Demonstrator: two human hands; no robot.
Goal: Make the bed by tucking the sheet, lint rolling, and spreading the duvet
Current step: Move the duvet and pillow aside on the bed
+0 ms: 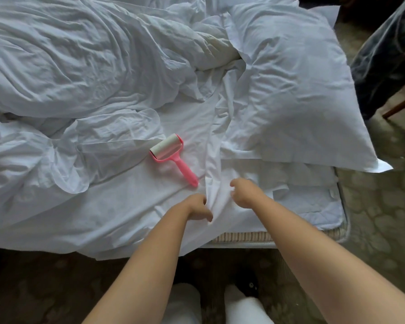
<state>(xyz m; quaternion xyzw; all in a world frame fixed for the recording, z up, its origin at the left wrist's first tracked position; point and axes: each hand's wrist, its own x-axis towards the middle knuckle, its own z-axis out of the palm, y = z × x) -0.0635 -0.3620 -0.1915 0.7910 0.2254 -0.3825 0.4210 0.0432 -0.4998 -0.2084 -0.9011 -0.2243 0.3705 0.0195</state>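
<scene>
- The left hand (198, 208) and right hand (244, 192) both grip a raised fold of the white sheet (131, 213) near the bed's near edge.
- The pink lint roller (173, 157) lies on the sheet, just left of the fold.
- The crumpled duvet (80, 73) is heaped far left.
- A pillow (297, 99) rests at right, over the exposed mattress (313, 202) corner.

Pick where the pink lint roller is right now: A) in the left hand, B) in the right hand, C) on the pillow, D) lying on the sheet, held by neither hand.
D: the lint roller lies on the sheet, while the left hand and right hand gather a fold of sheet near the bed edge.
</scene>
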